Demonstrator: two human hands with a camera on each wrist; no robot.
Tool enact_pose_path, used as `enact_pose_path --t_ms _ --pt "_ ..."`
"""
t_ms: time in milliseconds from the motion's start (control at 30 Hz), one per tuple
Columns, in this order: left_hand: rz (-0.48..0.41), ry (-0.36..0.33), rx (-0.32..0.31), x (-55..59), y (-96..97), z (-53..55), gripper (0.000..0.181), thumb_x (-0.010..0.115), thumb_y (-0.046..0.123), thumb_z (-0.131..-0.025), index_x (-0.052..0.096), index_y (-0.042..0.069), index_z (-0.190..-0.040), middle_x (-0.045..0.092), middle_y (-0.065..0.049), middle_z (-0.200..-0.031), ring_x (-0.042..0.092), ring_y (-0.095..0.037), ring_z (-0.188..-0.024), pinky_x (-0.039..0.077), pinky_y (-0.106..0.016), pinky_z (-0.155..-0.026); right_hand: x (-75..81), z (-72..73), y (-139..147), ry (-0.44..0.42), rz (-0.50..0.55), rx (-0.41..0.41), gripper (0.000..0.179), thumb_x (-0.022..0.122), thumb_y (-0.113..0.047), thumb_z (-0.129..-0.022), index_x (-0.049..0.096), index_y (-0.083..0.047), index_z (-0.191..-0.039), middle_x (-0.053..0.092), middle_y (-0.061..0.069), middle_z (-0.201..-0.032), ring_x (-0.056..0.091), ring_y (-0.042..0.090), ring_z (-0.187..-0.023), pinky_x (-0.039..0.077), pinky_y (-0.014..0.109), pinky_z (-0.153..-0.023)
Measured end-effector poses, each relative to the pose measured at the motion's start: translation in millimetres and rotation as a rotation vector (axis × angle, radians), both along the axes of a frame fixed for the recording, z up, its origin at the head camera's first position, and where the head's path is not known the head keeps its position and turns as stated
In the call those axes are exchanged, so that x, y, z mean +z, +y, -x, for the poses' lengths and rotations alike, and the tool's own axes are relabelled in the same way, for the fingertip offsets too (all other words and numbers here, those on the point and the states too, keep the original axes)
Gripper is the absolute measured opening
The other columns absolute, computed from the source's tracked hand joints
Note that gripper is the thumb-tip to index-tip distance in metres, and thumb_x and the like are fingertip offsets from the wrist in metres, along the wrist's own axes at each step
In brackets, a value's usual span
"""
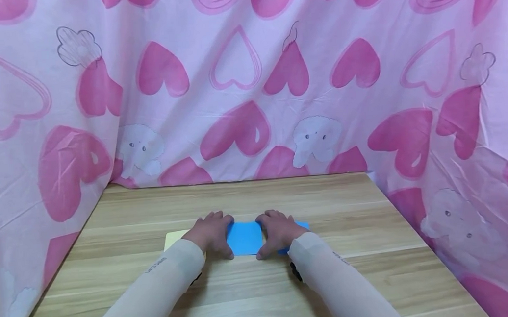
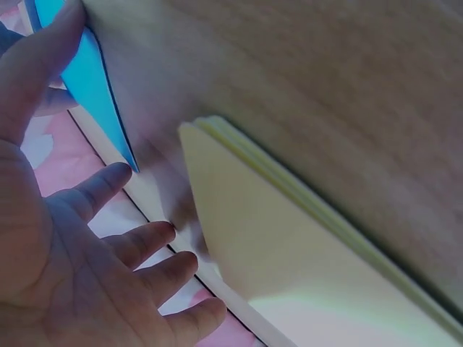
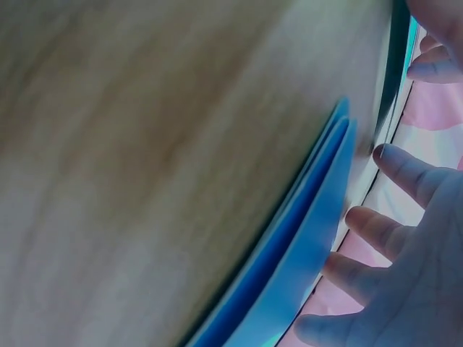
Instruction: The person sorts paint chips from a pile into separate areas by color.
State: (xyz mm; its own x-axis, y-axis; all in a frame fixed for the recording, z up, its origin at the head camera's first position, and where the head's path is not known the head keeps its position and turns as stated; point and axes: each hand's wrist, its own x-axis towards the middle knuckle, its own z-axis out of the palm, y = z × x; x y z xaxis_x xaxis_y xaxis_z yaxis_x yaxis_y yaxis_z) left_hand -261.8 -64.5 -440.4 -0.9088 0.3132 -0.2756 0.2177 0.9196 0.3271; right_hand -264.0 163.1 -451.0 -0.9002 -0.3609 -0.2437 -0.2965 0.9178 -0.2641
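A blue sheet of paper (image 1: 244, 238) lies on the wooden table between the two hands. At its left edge, the left hand (image 1: 212, 234) has the thumb near the front corner and the index fingertip at the far corner. The right hand (image 1: 280, 230) sits likewise at the right edge. Fingers of the left hand (image 2: 94, 246) are spread and fairly straight in the left wrist view; those of the right hand (image 3: 405, 253) look much the same. A pale yellow paper stack (image 2: 289, 238) lies under the left palm, and blue folded or layered paper (image 3: 304, 246) under the right.
The wooden table (image 1: 246, 296) reaches back to a pink curtain (image 1: 231, 91) printed with hearts, which also hangs along both sides. Long pale sleeves (image 1: 149, 298) cover the forearms.
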Motion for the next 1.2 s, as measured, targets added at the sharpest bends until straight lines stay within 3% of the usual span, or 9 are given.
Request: enact_pose_path --t_ms 767,1200 --pt "-0.008 0.021 -0.016 0.3 5.6 1.1 0.104 0.09 0.055 -0.05 0.048 0.025 -0.14 0.041 -0.009 -0.147 0.027 -0.035 -0.14 0.014 -0.065 -0.112 6.2 -0.5 16.3 -0.02 0.031 0.012 0.103 0.08 -0.067 -0.058 0.04 -0.03 -0.144 0.036 0.001 -0.149 0.03 0.026 -0.138 0.019 0.068 -0.108" --pt "-0.008 0.039 -0.049 0.0 23.5 2.4 0.104 0.089 0.057 -0.05 0.048 0.024 -0.14 0.044 -0.006 -0.144 0.031 -0.032 -0.138 0.017 -0.063 -0.112 3.7 -2.1 34.7 -0.043 0.017 -0.059 0.103 0.08 -0.071 -0.055 0.041 -0.035 -0.143 0.036 0.001 -0.148 0.034 0.028 -0.133 0.021 0.066 -0.109"
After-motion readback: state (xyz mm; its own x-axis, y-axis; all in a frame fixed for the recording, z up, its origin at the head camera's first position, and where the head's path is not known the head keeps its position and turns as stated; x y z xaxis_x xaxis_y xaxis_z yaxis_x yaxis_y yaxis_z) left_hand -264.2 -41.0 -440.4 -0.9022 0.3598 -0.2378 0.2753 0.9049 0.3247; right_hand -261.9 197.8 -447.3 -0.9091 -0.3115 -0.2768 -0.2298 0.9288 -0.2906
